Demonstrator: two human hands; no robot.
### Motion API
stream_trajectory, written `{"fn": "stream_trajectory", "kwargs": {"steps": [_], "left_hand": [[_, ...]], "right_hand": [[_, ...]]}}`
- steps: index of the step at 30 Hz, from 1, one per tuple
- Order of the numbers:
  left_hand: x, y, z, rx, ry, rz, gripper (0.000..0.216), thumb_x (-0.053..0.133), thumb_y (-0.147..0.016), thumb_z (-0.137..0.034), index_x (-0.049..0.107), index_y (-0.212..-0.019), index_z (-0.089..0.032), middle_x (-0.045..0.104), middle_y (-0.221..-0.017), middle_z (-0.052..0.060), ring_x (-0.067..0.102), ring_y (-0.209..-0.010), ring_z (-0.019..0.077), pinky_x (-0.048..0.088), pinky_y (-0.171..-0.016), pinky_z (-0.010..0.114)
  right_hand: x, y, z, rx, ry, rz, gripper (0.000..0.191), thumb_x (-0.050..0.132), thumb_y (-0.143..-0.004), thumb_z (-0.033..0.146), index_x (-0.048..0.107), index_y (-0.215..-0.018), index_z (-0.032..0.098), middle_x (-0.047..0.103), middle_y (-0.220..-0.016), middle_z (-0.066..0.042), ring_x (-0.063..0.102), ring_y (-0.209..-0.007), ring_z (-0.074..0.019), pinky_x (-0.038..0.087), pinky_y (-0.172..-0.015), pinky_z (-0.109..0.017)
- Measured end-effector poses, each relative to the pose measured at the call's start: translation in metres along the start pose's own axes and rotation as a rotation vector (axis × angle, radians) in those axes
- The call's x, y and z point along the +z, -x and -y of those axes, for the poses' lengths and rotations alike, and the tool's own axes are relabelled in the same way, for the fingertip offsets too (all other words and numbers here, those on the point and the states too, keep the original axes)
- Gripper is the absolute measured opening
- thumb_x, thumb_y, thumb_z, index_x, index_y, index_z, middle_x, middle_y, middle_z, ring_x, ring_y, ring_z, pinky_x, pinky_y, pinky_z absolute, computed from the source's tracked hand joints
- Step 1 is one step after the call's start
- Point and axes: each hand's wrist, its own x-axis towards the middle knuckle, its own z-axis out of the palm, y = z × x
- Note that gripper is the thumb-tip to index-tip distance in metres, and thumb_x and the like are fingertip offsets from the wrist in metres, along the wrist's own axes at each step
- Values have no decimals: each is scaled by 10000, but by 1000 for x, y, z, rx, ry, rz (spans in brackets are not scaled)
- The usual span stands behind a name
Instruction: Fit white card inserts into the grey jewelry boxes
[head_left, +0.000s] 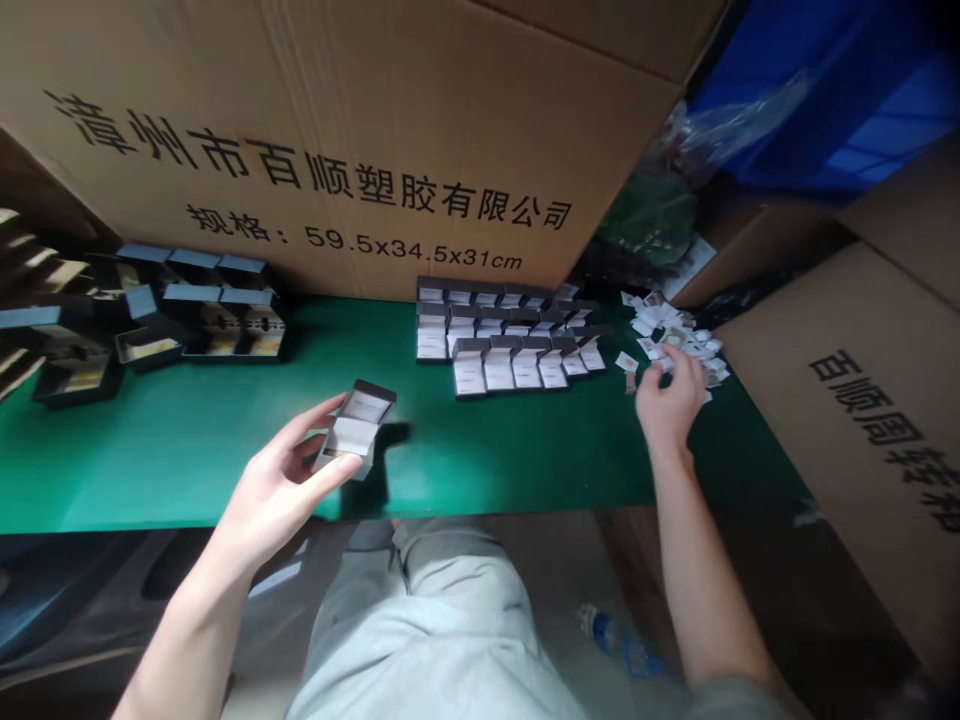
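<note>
My left hand [281,480] is closed around the sides of a small dark hinged box [360,430], raised above the green tabletop [225,440]. The box's lid is up, showing a white lining and a pale insert. On the right, my right hand [673,395] reaches into a pile of small white card-like pieces [686,340]. Its thumb and index finger are curved and apart at the pile's near edge, with no piece visibly held. Between my hands, farther back, stand rows of similar small boxes [514,365] with lids raised and white insides.
Larger dark open boxes [232,330] stand at the left, some with yellowish insides. A big printed carton [360,130] borders the table's back, another carton [847,420] its right side. Behind are blue bins [825,100] and clear plastic. A bottle [619,640] lies below the table.
</note>
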Motion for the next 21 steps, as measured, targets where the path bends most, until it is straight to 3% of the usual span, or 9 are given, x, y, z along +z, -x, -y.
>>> {"fn": "stream_trajectory", "kwargs": {"steps": [3,7,13,18,21], "left_hand": [[-2,-3,9,-19,19,25,828,828,-805,-617,578,-1529,-302,690,-1450,68,652,-1271,349,547,-1064,406],[0,-2,2,-37,-5,21,853,822,-780,-665,595,-1516,-297,695,-1439,70,636,-1290,361,511,-1110,427],[4,2,-6,-29,-2,-27,855,802,-783,-685,602,-1511,-285,704,-1420,57,658,-1262,350,532,-1096,422],[3,-3,6,36,60,6,932,849,-723,-689,580,-1522,-291,647,-1503,98,691,-1213,317,544,-1097,418],[3,-1,5,57,98,5,906,863,-728,-655,590,-1502,-272,601,-1547,122,708,-1159,288,583,-1030,381]], "right_hand": [[-2,-3,-62,204,181,69,483,536,-845,284,716,-1255,104,664,-1336,-245,584,-1264,-396,462,-1084,-612],[0,5,-90,409,253,142,462,583,-803,333,754,-1187,141,677,-1267,-245,560,-1184,-410,465,-995,-635],[-9,17,-74,375,162,167,459,613,-804,358,781,-1161,125,721,-1081,-182,627,-983,-305,515,-990,-504],[-38,50,-48,345,-74,242,638,723,-775,616,792,-1194,140,649,-1340,-195,663,-829,-211,609,-805,-413],[-60,70,-26,273,-206,396,641,745,-784,642,792,-1207,162,637,-1421,-178,669,-813,-199,620,-716,-385]]}}
